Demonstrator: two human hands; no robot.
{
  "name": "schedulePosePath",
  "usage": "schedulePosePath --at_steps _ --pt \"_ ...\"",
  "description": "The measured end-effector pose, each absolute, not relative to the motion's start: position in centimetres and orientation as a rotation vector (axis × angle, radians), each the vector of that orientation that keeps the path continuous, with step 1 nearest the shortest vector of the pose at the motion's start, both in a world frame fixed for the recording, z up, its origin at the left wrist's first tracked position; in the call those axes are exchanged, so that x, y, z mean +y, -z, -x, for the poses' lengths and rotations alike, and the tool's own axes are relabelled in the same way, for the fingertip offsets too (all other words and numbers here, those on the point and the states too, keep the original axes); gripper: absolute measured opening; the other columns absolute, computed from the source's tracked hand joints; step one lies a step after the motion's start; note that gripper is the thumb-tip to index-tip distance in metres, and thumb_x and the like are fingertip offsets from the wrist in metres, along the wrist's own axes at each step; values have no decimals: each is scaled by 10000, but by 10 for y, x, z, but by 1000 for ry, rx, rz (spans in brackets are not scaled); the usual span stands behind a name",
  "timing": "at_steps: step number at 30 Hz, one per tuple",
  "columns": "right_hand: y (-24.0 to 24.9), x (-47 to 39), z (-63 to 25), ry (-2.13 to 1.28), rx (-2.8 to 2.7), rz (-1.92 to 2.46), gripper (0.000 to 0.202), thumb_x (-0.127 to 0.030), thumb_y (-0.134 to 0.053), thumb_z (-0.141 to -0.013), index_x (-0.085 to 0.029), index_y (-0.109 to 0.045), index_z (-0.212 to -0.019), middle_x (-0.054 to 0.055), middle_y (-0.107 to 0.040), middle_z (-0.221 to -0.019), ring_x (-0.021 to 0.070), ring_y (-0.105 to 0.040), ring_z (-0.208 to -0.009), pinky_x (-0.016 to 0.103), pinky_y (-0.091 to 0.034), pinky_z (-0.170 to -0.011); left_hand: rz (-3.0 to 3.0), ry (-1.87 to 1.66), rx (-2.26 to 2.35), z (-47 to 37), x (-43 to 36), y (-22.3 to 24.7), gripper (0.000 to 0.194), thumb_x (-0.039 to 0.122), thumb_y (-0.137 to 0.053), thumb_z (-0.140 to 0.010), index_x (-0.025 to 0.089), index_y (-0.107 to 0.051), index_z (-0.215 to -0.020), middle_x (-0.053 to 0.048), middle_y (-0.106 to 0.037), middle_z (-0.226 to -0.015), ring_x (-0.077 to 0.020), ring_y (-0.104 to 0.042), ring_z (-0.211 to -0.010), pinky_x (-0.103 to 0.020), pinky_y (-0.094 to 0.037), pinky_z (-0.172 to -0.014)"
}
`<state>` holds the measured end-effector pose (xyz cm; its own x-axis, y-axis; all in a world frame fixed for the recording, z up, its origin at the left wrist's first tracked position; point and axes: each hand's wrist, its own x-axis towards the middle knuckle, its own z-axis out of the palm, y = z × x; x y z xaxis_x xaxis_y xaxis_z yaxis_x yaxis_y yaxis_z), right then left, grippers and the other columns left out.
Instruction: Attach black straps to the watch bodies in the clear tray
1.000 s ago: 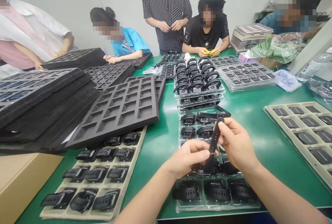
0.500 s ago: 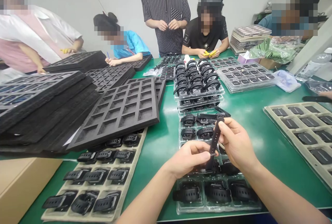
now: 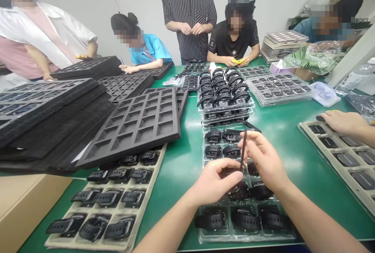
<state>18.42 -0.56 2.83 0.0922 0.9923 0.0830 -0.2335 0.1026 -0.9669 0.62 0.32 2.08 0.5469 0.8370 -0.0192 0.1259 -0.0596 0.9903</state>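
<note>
A black watch strap [image 3: 243,149] stands upright, edge-on, between my hands over a clear plastic tray [image 3: 246,238]. My left hand [image 3: 218,180] pinches its lower part between thumb and fingers. My right hand [image 3: 265,159] is closed at its upper part, the fingertips partly behind it. Whether a watch body hangs on the strap is hidden by my left hand. Below, the tray's compartments hold black watches [image 3: 245,218] with looped straps. Another watch with its strap stretched out [image 3: 252,127] lies at the tray's far end.
Left are a beige tray of watches [image 3: 148,178], a tilted black foam tray [image 3: 137,128], foam stacks and a cardboard box [image 3: 26,202]. Ahead stand stacked watch trays [image 3: 225,104]. At right a co-worker's hand [image 3: 336,122] reaches over another beige tray [image 3: 325,155]. Several people surround the table.
The strap has turned from showing its holed face to edge-on. My hands stay nearly in place. At right, the co-worker's hand has come in over the beige tray with a black item.
</note>
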Motion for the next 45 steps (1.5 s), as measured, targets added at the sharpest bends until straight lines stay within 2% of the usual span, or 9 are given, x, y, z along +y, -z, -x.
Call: schedulePosePath --at_steps 3,6,9,17,30,37,39,42,45 --pt "-30 -9 -182 -1150 -1241 1168 332 -423 -789 -866 -244 -700 -1131 16 -689 -947 165 -639 -729 284 -545 -653 -2032 -994 974 -4 4 -17 192 240 -639 -964 160 -740 -1106 -89 -765 -950 -214 -651 -824 -347 -515 -788" --pt "-30 -7 -179 -1213 -1222 1220 303 -498 -743 -888 -199 -745 -937 29 -706 -795 172 -636 -656 292 -547 -614 -2281 -1175 934 -1 7 -12 225 214 -608 -1003 155 -671 -1211 -101 -771 -977 -222 -664 -836 -362 -536 -790" --pt "-27 -2 -179 -1290 -1095 1150 410 -586 -761 -849 -183 -737 -916 20 -705 -701 165 -642 -596 286 -563 -592 -2331 -1245 871 1 9 -11 337 170 -620 -987 179 -583 -1322 -100 -767 -1060 -216 -674 -876 -351 -561 -788" --pt "-24 1 -179 -1305 -1092 1156 463 -634 -773 -829 -176 -710 -805 27 -721 -680 154 -668 -613 260 -571 -624 -2565 -1551 710 -1 12 -12 200 40 -623 -958 151 -650 -1122 -85 -776 -919 -187 -710 -781 -317 -558 -695" --pt "-29 -2 -175 -1181 -1219 1257 491 -670 -714 -843 -193 -690 -728 8 -676 -636 178 -656 -615 292 -569 -618 -2748 -1513 746 -1 13 -7 207 61 -593 -978 133 -636 -1167 -99 -772 -895 -202 -702 -750 -348 -594 -634" --pt "-22 -4 -178 -1086 -1346 1298 498 -553 -642 -945 -215 -594 -583 17 -613 -671 183 -601 -635 318 -515 -621 -2730 -1456 718 0 14 -8 228 60 -591 -978 137 -648 -1184 -103 -784 -925 -212 -725 -786 -354 -598 -670" --pt "-23 -5 -180 -1031 -1464 1260 440 -493 -599 -989 -218 -675 -654 35 -627 -749 201 -608 -698 340 -522 -669 -2602 -1442 745 0 12 -10 217 64 -607 -970 158 -681 -1152 -97 -798 -946 -212 -736 -807 -357 -597 -711" --pt "-24 -8 -181 -872 -1704 1128 234 -367 -601 -1002 -272 -783 -1114 70 -676 -1012 255 -646 -957 389 -546 -852 -2070 -1381 920 -1 10 -13 140 142 -659 -959 192 -744 -1058 -72 -813 -971 -209 -750 -848 -345 -604 -773" --pt "-23 -11 -179 -785 -1770 1072 477 -277 -645 -972 -330 -619 -1445 69 -688 -1225 261 -641 -1103 411 -529 -979 -1389 -1273 915 -3 10 -13 121 266 -753 -899 189 -772 -990 -63 -810 -960 -204 -751 -848 -313 -609 -768"
